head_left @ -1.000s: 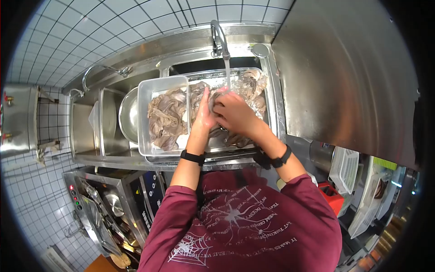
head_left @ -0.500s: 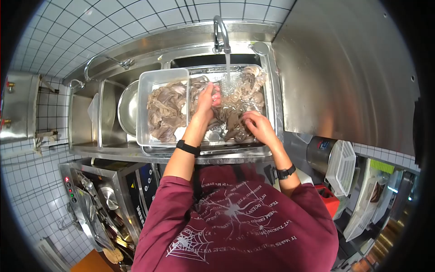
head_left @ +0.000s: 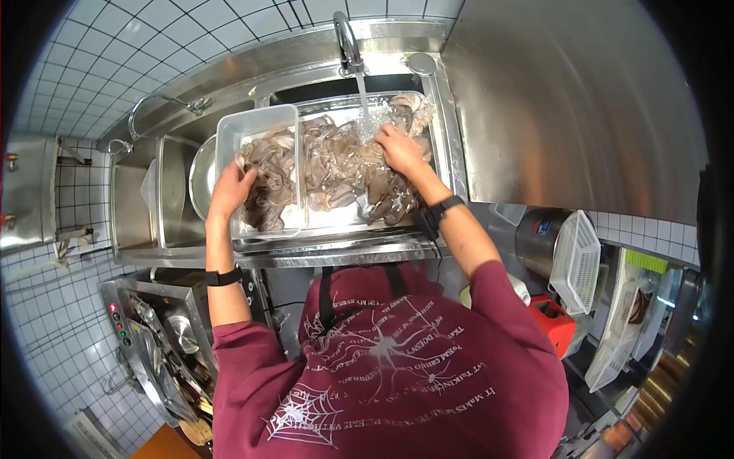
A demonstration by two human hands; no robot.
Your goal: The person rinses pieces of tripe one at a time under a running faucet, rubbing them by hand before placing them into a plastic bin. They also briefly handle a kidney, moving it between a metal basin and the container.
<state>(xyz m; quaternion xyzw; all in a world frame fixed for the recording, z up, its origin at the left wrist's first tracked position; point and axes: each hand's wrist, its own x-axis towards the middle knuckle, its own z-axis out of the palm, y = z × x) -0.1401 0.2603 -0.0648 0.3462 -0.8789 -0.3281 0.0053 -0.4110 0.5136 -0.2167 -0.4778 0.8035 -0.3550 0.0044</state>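
Note:
Soft, wet brown-grey pieces, like raw meat or offal [head_left: 329, 157], lie in water in a large metal tray [head_left: 367, 98] in the sink. A clear plastic container [head_left: 260, 116], resting over the tray's left part, holds more such pieces [head_left: 269, 172]. My left hand [head_left: 232, 190] is at the container's left side, thumb and fingers apart, fingertips by the pieces inside. My right hand [head_left: 401, 149] reaches into the tray close to the running water [head_left: 364, 99], its fingers curled together on a brown-grey piece; the fingertips are partly hidden.
The curved faucet [head_left: 347, 46] runs behind the tray. Left are a round metal bowl [head_left: 202, 180], another sink basin [head_left: 177, 229] and a second faucet [head_left: 164, 99]. A steel panel [head_left: 566, 107] stands on the right. White plastic baskets [head_left: 575, 260] and a red object [head_left: 552, 325] are lower right.
My left hand has moved left from the tray to the container's left side. My right hand has shifted up and left toward the running water. The view has shifted slightly.

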